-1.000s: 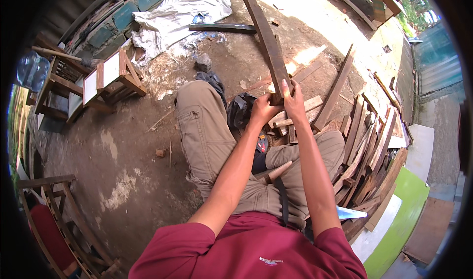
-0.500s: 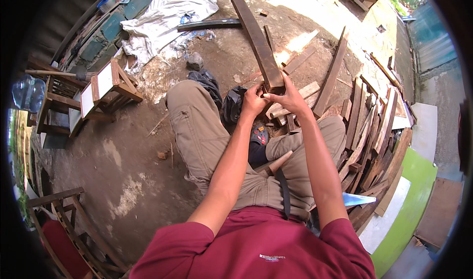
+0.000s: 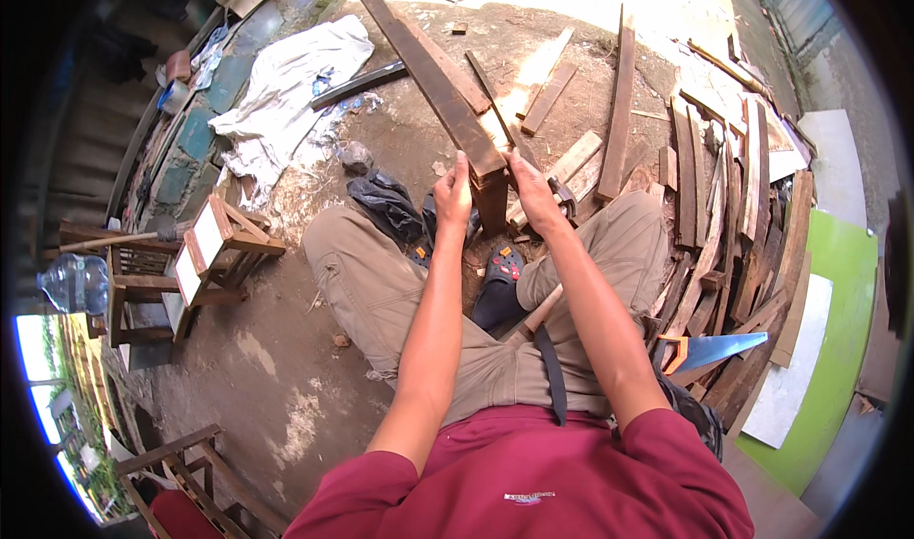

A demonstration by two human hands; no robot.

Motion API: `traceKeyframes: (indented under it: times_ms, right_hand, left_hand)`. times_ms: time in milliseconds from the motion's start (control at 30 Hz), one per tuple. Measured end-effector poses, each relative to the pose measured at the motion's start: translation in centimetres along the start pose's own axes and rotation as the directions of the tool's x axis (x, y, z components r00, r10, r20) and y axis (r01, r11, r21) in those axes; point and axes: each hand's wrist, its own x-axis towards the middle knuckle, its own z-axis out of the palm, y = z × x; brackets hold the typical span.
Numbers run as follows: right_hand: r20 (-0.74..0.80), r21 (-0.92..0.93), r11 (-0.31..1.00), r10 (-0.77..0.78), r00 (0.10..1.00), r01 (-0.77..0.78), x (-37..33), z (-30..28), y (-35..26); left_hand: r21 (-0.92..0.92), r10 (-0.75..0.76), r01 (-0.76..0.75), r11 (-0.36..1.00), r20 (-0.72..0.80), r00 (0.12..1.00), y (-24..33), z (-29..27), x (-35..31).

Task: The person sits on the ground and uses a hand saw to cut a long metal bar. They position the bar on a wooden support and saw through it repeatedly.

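Note:
A long dark wooden beam [image 3: 419, 74] stretches away from me toward the upper left. Its near end sits between my two hands, in front of my knees. My left hand [image 3: 454, 199] grips the left side of that end, thumb up along the wood. On the other side my right hand [image 3: 535, 192] presses with its thumb, its fingers partly hidden. Below the beam end stands a dark upright piece of wood [image 3: 491, 206]; whether they touch is hard to see. A wooden handle [image 3: 535, 318] and a dark strap [image 3: 550, 372] lie by my lap.
Stacked wood pieces [image 3: 733, 215] fill the right side, with an orange-handled saw [image 3: 709, 349] nearby. At left are a small wooden chair [image 3: 195, 263] and a water bottle [image 3: 74, 284]. Beyond lie a white cloth [image 3: 290, 87] and a black plastic bag [image 3: 386, 204].
The beam's far end has swung left and its underside no longer faces me as before. My hands have moved farther apart, now gripping opposite sides. The saw has come more into view.

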Motion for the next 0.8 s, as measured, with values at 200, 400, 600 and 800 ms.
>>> traceKeyframes:
  times_ms: [200,400,600,800]
  right_hand:
    - [-0.185,-0.029,0.994,-0.107,0.977,0.104,0.2,1.8,1.8]
    - [-0.190,-0.146,0.974,-0.199,0.961,0.173,0.2,2.1,2.1]
    - [-0.021,-0.269,0.963,-0.041,0.999,0.034,-0.5,1.4,0.9]
    - [-0.052,-0.511,0.858,-0.099,0.994,0.059,-1.9,1.7,2.0]
  left_hand:
    - [-0.003,-0.266,0.266,0.964,-0.034,0.963,4.6,0.6,2.2]
    - [0.044,-0.385,0.382,0.923,0.134,0.913,5.4,1.0,4.2]
    - [0.047,-0.532,0.547,0.836,0.312,0.787,6.3,-0.4,4.5]
    - [0.091,-0.441,0.433,0.897,0.245,0.863,5.1,-0.4,4.8]
